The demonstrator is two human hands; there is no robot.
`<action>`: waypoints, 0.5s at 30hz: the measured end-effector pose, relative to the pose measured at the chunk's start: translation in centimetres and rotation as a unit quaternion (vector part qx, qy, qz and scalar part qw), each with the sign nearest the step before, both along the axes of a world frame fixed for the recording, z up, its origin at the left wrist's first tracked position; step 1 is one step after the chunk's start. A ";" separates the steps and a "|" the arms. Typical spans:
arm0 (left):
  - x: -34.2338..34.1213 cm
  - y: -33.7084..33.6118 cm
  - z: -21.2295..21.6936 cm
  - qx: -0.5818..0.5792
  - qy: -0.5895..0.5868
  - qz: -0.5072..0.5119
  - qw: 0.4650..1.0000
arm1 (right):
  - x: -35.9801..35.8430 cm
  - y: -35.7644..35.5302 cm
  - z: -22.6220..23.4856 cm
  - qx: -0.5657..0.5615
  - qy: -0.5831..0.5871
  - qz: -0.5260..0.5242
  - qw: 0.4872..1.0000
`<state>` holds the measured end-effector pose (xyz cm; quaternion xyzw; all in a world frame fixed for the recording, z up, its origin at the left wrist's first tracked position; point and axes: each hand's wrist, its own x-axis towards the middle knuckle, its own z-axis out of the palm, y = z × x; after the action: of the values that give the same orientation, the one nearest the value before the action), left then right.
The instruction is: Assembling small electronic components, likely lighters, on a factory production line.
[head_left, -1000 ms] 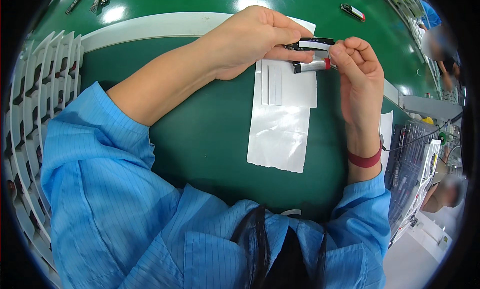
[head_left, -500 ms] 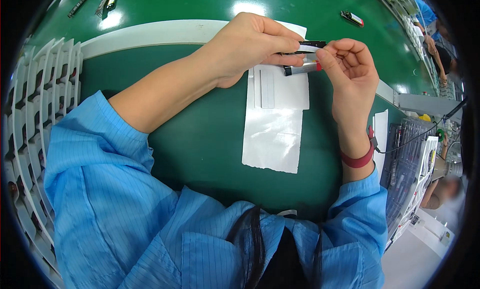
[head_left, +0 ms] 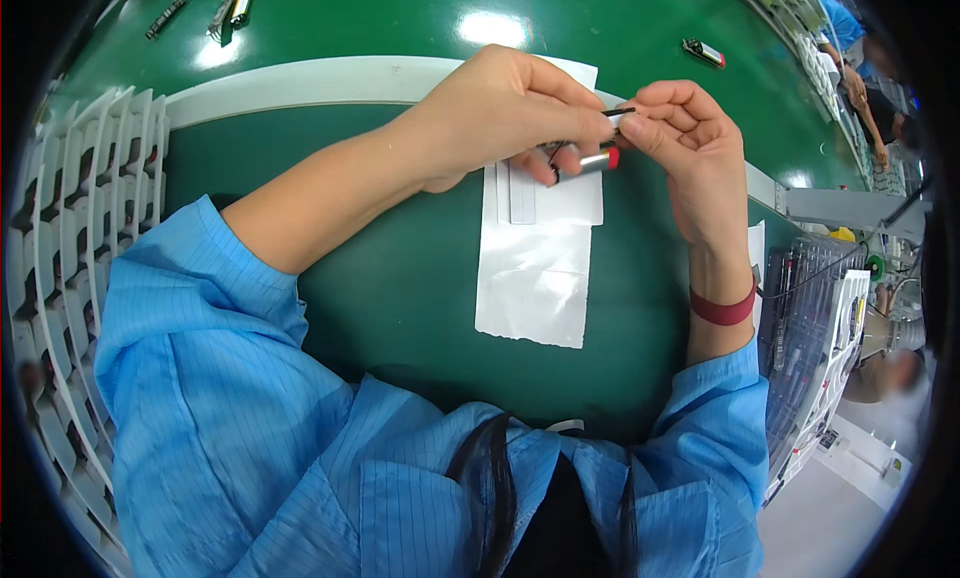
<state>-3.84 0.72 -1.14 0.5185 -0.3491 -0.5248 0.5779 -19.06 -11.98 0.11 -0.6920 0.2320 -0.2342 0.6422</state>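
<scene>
Left hand point(head_left: 525, 123) has a slim dark board point(head_left: 621, 112) pinched. Right hand point(head_left: 692, 150) nips its far end, thumb against finger.

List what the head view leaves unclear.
In the head view:
Black board, white strip: mostly covered by the left hand and right hand.
Silver cylinder: one end partly behind the left hand.
White rack: contents mostly hidden inside, blurred.
Person in blue: small, blurred, near the right rim.

Left hand point(head_left: 515, 118) and right hand point(head_left: 692, 148) pinched close together, 2 thumbs point(head_left: 650, 136) nearly touching; left forearm point(head_left: 320, 194) slanted, right forearm point(head_left: 721, 263) nearly upright.
</scene>
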 end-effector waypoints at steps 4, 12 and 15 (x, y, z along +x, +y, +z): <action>0.2 0.1 1.0 0.026 -0.064 -0.102 0.992 | -0.5 -0.2 1.3 0.029 0.007 0.095 0.995; 0.7 0.3 0.4 0.016 0.162 -0.144 0.976 | 0.2 1.5 1.3 -0.278 -0.015 -0.014 0.960; 0.2 0.3 0.5 0.016 0.128 -0.115 0.985 | 0.2 1.1 0.4 -0.258 -0.076 0.005 0.963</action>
<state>-3.68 0.99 -0.64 0.4126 -0.3216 -0.6552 0.5450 -18.85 -10.83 0.52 -0.8155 0.1107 -0.3353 0.4586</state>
